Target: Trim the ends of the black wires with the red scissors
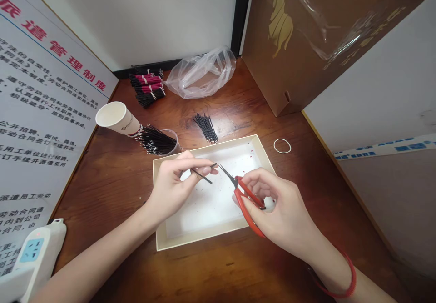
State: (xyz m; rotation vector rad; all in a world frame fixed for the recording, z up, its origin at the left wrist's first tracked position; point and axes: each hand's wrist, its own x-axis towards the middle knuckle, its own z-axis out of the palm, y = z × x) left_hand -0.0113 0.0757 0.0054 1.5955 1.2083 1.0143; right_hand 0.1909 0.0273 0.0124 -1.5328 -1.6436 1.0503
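1. While the right hand [282,207] curls closed round red-handled scissors [247,203], blade gap unclear, the left hand [170,187] pinches a short black wire [201,175] just beside their tips.
2. Both work above a white-lined tray [204,149].

Your wooden worktop [102,180] lists: cream tray [204,235]; banded black wire bundles [147,87]; loose black wires [205,128]; rubber band [282,146]; clear plastic bag [200,76]; paper cup [117,119], on its side; clear cup [172,141], holding wires; brown carton [293,53].

A cramped work corner: wooden desk [102,189] beside a printed regulations board [44,112].
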